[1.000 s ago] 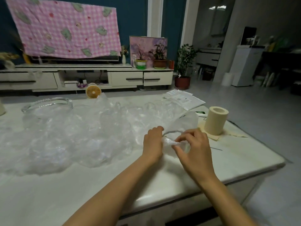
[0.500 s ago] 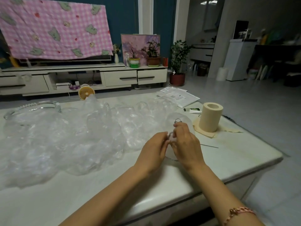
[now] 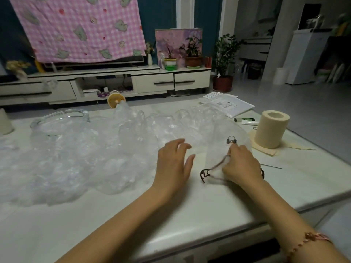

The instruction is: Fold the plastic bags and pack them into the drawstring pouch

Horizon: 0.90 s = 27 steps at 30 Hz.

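Observation:
A big heap of crumpled clear plastic bags [image 3: 79,154] covers the left and middle of the white table [image 3: 190,215]. A sheer white drawstring pouch [image 3: 226,137] with a small dark bow lies flat to the right of the heap. My right hand [image 3: 241,164] rests on the pouch's near end and pinches its dark drawstring [image 3: 209,171], whose loop trails toward me. My left hand [image 3: 173,162] hovers just left of the pouch with its fingers spread, holding nothing.
A cream paper roll [image 3: 270,129] stands on a tissue at the right. Papers [image 3: 228,105] and a small tube [image 3: 245,120] lie behind the pouch. A glass dish [image 3: 60,116] sits at the back left, partly under the bags. The table's near edge runs lower right.
Both hands were pinched together at the pouch's mouth. Now my left hand has let go and moved left with fingers spread, while my right hand has drawn the string out toward me.

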Motion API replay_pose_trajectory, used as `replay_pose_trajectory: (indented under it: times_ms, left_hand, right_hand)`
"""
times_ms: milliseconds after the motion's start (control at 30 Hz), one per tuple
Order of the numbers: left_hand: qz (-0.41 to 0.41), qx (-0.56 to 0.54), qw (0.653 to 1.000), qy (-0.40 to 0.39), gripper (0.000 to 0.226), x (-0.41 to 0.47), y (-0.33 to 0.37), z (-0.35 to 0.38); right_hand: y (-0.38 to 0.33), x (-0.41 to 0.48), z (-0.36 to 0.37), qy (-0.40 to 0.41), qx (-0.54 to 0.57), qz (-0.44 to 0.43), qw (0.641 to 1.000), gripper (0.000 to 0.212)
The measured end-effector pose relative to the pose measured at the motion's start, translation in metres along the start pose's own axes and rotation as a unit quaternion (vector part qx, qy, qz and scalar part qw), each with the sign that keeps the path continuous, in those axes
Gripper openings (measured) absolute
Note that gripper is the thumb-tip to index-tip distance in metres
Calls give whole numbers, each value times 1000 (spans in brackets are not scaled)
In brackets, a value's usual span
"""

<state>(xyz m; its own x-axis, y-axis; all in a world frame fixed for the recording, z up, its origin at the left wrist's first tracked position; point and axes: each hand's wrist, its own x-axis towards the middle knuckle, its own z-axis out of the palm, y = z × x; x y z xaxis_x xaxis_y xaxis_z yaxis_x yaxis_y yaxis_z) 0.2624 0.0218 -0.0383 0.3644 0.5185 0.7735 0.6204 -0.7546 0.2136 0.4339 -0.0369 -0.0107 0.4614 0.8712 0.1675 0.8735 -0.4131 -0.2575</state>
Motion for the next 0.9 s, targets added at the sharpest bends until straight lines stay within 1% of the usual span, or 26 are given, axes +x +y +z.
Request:
replay_pose_trajectory:
  times_ms: [67,100,133,200,233,267,300,333,367,400,467,533,567,633,700,733,767,833,867,900]
  left_hand:
    - [-83,47,993,76,40,11,-21,-21]
    - [-145,61,983,90,46,19,-31,-34]
    - [-217,64,970,86,55,29,-40,-44]
    - [-360,72,929,50,66,48,-57,-60]
    - [-416,80,906,18,65,56,-65,-66]
    - [-454,89,886,-19,57,61,-72,-71]
    - [-474,99,873,-58,45,64,-78,-70]
    - [-479,102,869,-71,34,64,-83,-72]
    - [-475,92,873,-55,28,63,-87,-72]
    - [-467,65,882,-18,26,63,-89,-74]
    - [-444,-22,894,66,22,62,-88,-87]
    - [-426,-108,889,126,23,66,-82,-101]
    - [-420,-140,886,137,24,66,-80,-112]
    - [-411,-220,876,124,14,66,-74,-134]
    - [-401,-319,856,68,6,58,-66,-160]
    - [-400,-367,839,30,5,50,-61,-172]
    - [-402,-403,822,-8,7,41,-55,-182]
    - [-416,-438,794,-65,14,18,-45,-197]
    - [-427,-450,780,-82,17,7,-41,-201]
    - [-438,-459,767,-96,19,-7,-41,-207]
  right_hand:
    - [-2,-8,-11,-50,-1,-4,999,48]
    - [-4,-13,-16,-51,-1,-12,999,52]
    - [-5,-19,-21,-27,-3,-27,999,55]
    - [-9,-31,-30,58,36,-57,996,54]
    - [-13,-37,-34,99,74,-65,990,51]
    - [-17,-40,-38,137,117,-70,981,45]
    - [-20,-43,-39,164,150,-73,972,40]
    - [-26,-45,-40,179,168,-81,966,35]
    - [-30,-47,-38,177,178,-87,964,32]
    - [-36,-49,-36,168,190,-91,963,30]
    - [-46,-53,-31,155,210,-102,960,27]
    - [-54,-53,-27,155,238,-114,952,23]
    - [-61,-56,-28,155,267,-123,943,21]
    - [-75,-64,-31,136,349,-135,917,16]
    - [-89,-75,-36,71,449,-131,881,19]
    - [-98,-81,-39,20,498,-123,858,26]
    - [-104,-86,-42,-42,544,-114,830,37]
    - [-120,-97,-43,-162,607,-106,771,66]
    - [-128,-101,-41,-200,618,-109,753,79]
    - [-140,-107,-37,-223,617,-112,746,90]
